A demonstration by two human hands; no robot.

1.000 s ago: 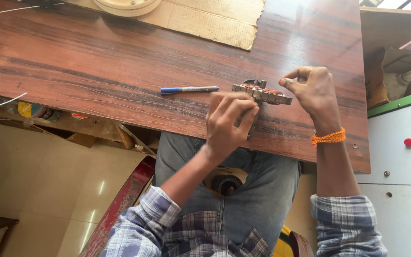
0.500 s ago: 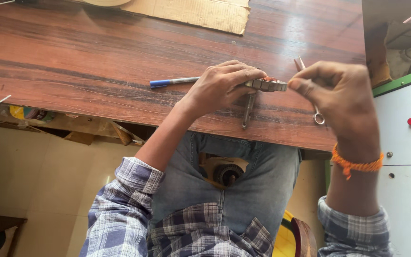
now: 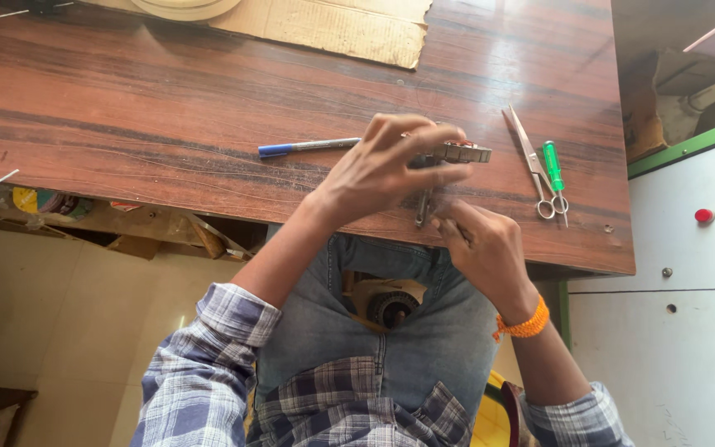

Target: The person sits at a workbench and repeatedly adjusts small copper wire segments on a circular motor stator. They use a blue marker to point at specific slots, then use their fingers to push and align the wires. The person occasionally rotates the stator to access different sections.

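My left hand [image 3: 382,170] grips a small metal part [image 3: 461,152] with a stem that hangs down toward the edge of the wooden table [image 3: 167,108]. My right hand [image 3: 482,248] is just below it at the table's front edge, with its fingertips pinched at the lower end of the stem [image 3: 424,209]. A blue-capped pen [image 3: 308,147] lies on the table to the left of my left hand. Small scissors [image 3: 533,165] and a green-handled screwdriver [image 3: 554,170] lie on the table to the right of both hands.
A cardboard sheet [image 3: 333,25] lies at the table's far edge with a round pale object [image 3: 184,8] on it. A motor-like round part [image 3: 391,305] rests in my lap. A white cabinet [image 3: 688,273] with a red knob stands at the right.
My right hand let go of the scissors, which now lie on the table, and moved down to the stem's lower end. My left hand stays on the metal part.
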